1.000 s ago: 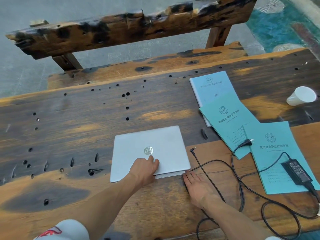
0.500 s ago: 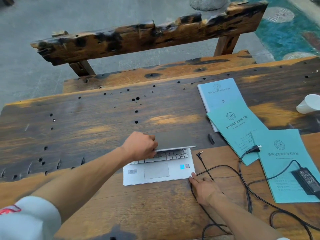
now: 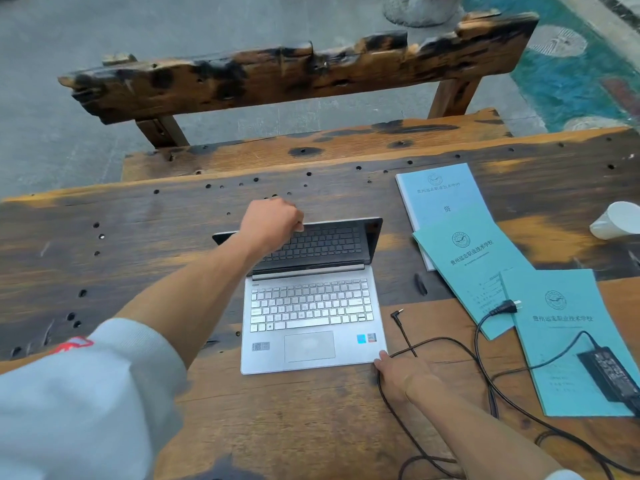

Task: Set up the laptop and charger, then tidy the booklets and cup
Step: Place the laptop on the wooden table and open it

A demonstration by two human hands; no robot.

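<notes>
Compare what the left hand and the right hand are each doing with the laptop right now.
The left hand is raised at the top edge of the laptop's lid, fingers curled over it; the right hand lies low on the table at the near right corner of the laptop's base. The left reaches far forward; the right stays close to the body. The right lies among the charger's cable; the left is clear of it. Both touch the laptop.

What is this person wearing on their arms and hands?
Both hands are bare: no gloves, rings or watch show on the left hand or the right hand. The left arm has a light grey ribbed sleeve pushed up past the elbow, with a red marking on it. The right forearm is bare.
</notes>
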